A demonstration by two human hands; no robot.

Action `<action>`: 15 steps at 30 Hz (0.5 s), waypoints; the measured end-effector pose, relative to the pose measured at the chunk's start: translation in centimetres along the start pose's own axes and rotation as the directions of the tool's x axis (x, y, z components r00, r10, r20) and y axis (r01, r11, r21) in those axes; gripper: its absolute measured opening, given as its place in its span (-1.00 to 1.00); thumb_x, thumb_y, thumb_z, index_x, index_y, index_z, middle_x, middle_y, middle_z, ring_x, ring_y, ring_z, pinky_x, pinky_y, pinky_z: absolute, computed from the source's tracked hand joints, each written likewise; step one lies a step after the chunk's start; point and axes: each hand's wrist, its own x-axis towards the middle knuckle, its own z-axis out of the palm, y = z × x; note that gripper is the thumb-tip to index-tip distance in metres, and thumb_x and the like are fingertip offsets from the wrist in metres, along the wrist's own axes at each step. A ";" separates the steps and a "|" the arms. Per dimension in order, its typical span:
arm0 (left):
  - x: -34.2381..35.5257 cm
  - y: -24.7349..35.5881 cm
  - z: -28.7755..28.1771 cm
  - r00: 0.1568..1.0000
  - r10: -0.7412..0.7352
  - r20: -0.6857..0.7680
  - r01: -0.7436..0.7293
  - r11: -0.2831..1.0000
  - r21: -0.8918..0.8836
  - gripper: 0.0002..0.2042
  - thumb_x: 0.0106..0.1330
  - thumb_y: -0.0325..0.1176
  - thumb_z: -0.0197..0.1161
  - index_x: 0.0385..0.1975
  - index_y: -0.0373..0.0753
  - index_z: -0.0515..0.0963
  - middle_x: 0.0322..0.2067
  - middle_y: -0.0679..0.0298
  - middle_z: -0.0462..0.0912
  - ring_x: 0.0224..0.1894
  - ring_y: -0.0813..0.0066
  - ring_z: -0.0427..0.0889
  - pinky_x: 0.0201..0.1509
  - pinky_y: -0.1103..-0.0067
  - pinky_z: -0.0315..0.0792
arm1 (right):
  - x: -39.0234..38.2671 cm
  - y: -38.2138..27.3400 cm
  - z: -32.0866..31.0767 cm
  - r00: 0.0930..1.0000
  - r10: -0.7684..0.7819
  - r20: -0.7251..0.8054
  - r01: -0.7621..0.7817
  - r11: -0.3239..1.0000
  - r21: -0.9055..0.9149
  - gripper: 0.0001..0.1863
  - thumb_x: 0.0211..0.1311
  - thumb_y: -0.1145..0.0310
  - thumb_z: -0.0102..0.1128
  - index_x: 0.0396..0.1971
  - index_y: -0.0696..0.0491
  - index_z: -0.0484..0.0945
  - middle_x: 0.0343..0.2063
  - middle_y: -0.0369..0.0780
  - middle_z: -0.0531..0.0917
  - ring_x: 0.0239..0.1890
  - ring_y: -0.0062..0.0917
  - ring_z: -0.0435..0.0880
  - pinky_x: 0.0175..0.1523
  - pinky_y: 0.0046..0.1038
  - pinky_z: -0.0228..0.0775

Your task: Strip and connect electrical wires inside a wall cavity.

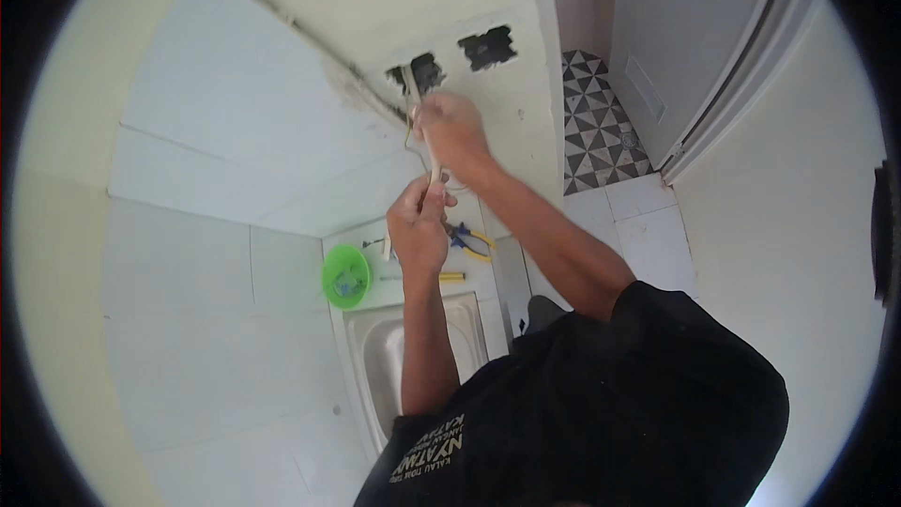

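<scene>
A white cable [435, 158] runs down out of a ragged dark hole [429, 70] in the wall. My right hand [454, 136] is closed around it just below the hole. Lower down, my left hand [419, 225] pinches the same cable between thumb and fingers. Beside the cable a thin yellowish wire [407, 138] hangs in a bend. Below my left hand, pliers [472, 242] with blue and yellow handles lie on the white tiled counter, along with a screwdriver [451, 276] with a yellow handle.
A green bowl [332, 284] holding small bits stands on the counter, left of my left forearm. A steel sink [380, 357] lies below it. Another cut hole [488, 48] is in the wall at right. Farther right are a grey door [690, 47] and a patterned floor [601, 122].
</scene>
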 end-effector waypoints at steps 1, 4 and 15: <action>0.0 0.2 -0.3 1.000 -0.022 -0.012 0.022 1.000 -0.008 -0.76 0.39 -0.31 0.12 -0.18 -0.37 0.61 -0.61 0.38 0.50 -0.56 0.71 0.33 -0.49 0.71 0.22 | 0.0 -1.1 -1.2 0.997 0.006 0.078 -0.007 1.000 0.019 -0.76 0.22 0.34 0.05 -0.47 0.20 0.58 -0.60 -0.26 0.58 -0.54 -0.62 0.49 -0.42 -0.49 0.31; 0.4 0.0 -1.2 0.996 -0.074 0.050 0.081 0.982 -0.170 -0.78 0.39 -0.34 0.11 -0.22 -0.37 0.61 -0.61 0.39 0.49 -0.57 0.76 0.29 -0.52 0.74 0.16 | -0.7 -3.3 -4.9 0.867 0.226 0.443 -0.271 0.962 0.041 -0.75 0.26 0.34 0.01 -0.47 0.19 0.55 -0.57 -0.24 0.58 -0.52 -0.62 0.49 -0.41 -0.49 0.29; 2.8 5.8 -1.9 0.901 0.252 0.354 -0.380 0.853 0.359 -0.87 0.31 -0.38 0.04 -0.42 -0.31 0.40 -0.60 0.00 0.54 -0.56 0.20 0.55 -0.46 0.39 0.38 | -1.3 -7.6 -8.2 0.654 -0.075 0.752 0.552 0.727 -0.408 -0.75 0.34 0.32 0.02 -0.43 0.19 0.49 -0.59 -0.07 0.53 -0.51 -0.19 0.54 -0.36 -0.23 0.30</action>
